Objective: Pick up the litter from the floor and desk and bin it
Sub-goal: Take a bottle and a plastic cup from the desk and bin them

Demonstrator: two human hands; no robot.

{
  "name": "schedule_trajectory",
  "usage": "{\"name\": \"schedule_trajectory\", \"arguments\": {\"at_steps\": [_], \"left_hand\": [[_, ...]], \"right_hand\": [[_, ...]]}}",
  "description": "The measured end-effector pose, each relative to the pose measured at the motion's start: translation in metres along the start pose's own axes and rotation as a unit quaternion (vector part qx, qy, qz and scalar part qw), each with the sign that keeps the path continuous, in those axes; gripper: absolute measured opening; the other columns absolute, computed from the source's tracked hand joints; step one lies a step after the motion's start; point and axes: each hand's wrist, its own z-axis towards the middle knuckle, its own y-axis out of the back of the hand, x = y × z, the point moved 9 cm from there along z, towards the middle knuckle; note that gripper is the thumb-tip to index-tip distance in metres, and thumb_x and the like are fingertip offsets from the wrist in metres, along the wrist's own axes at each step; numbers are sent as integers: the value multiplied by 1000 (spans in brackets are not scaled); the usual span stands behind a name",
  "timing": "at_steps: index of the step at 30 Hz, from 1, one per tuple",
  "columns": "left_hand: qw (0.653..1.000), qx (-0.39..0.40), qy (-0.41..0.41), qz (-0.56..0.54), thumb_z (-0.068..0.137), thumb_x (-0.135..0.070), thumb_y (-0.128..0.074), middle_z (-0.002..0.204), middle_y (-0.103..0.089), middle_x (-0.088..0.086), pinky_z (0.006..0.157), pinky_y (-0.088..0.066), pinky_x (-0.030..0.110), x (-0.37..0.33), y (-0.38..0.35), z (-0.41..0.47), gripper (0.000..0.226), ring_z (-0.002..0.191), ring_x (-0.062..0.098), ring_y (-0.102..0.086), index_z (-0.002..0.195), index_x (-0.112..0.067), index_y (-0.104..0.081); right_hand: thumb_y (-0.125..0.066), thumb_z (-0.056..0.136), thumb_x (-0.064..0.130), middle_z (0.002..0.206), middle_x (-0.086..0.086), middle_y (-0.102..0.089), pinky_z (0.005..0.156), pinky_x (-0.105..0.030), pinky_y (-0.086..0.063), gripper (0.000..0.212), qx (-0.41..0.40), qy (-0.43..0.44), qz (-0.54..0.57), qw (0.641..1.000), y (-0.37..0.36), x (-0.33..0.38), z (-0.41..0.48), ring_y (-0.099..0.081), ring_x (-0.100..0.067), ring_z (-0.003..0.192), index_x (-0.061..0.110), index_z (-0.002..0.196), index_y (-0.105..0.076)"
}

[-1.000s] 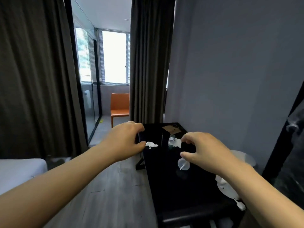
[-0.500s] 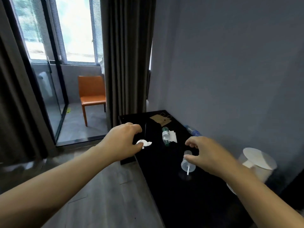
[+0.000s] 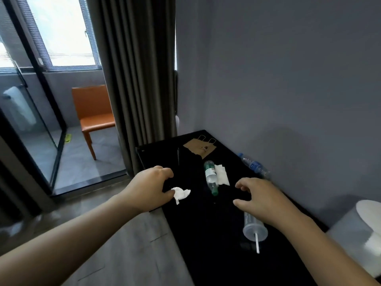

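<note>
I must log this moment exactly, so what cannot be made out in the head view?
Head view:
- Whether the left hand pinches the crumpled tissue or only touches it: its thumb hides the contact.
- Base of the plastic cup: under the right hand.
- Part of the white bin: cut off by the right edge.
- Label of the blue bottle: too small.

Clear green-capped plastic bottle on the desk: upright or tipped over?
Tipped over. The clear green-capped plastic bottle lies flat on its side on the black desk, cap end nearer the camera.
</note>
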Motion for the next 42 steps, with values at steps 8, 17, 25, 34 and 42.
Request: {"name": "schedule_trajectory", "arguments": {"at_steps": [8, 17, 25, 34, 42], "left_hand": [[998, 67, 12, -16, 84, -42, -61, 116, -57, -6, 78, -45, 20, 36, -71, 95, 47, 101, 12, -59, 127, -23, -53], [988, 147, -14, -38, 83, -37, -59, 113, -58, -5, 73, -42, 20, 84, -151, 174, 46, 99, 13, -59, 126, -21, -55], [971, 233, -51, -30, 83, -43, -60, 122, -56, -5, 81, -52, 24, 148, -221, 236, 54, 98, 10, -61, 131, -21, -50], [931, 344, -117, -7, 83, -53, -60, 122, -55, 0, 82, -54, 29, 167, -289, 277, 64, 96, 14, -62, 134, -18, -46], [902, 416, -116, 5, 79, -54, -60, 119, -49, 2, 79, -53, 29, 155, -345, 280, 66, 96, 18, -59, 132, -17, -45]], "right_hand": [[-63, 84, 42, 125, 8, -57, 85, -18, -43, 48, 41, -51, 27, 998, -32, -46, 73, -55, -5, 110, 27, 129, -54], [-64, 85, 41, 125, 6, -56, 89, -21, -47, 49, 72, -127, 56, 988, -69, -70, 136, -56, -6, 107, 26, 130, -53], [-66, 84, 43, 125, 7, -56, 90, -24, -48, 49, 87, -227, 75, 967, -107, -60, 206, -54, -7, 110, 30, 129, -53], [-66, 86, 38, 125, 7, -56, 81, -17, -44, 47, 101, -323, 91, 936, -139, -59, 244, -53, -4, 107, 28, 130, -52], [-63, 88, 40, 127, 10, -54, 62, -7, -29, 47, 137, -355, 106, 919, -160, -89, 267, -52, -2, 109, 29, 131, -49]]}}
